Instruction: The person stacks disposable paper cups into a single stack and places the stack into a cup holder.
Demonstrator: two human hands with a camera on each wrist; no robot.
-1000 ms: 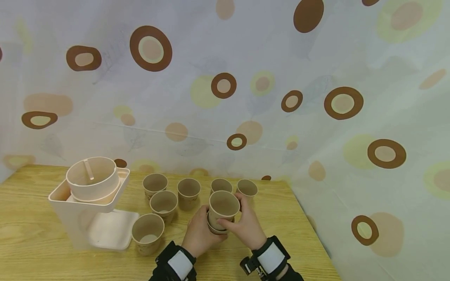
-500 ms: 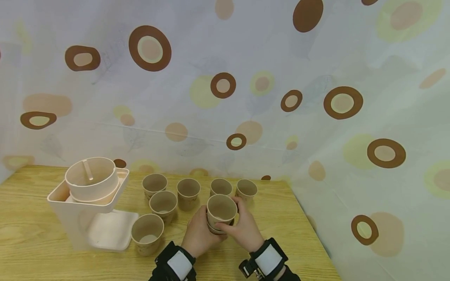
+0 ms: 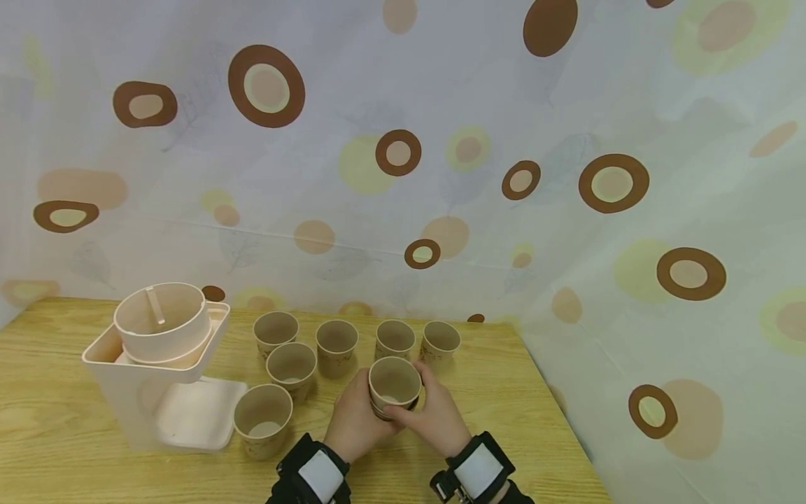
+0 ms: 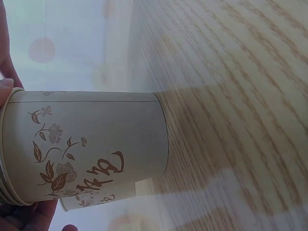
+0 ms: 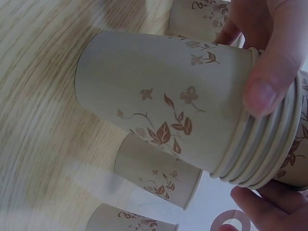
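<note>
In the head view, both hands are at a stack of nested beige paper cups (image 5: 159,101), which has brown flower print and several rims showing in the right wrist view. My left hand (image 3: 357,418) grips the stack's left side near the rims. My right hand (image 3: 436,418) holds the uppermost paper cup (image 3: 394,381) by its right side, thumb in front. That cup sits low over the stack, mouth up, its lower part hidden inside the rims. The stack's base appears to stand on the wooden table (image 4: 231,120) in the left wrist view.
Several single paper cups stand mouth up behind and left of the stack, the nearest cup (image 3: 263,420) front left. At the left stands a pale plastic stand (image 3: 126,392) with a round container (image 3: 164,329) on top. A patterned sheet (image 3: 352,175) hangs behind the table.
The uppermost cup has moved down and slightly left, deeper into the stack, with my right hand following. My left hand has stayed nearly still around the stack.
</note>
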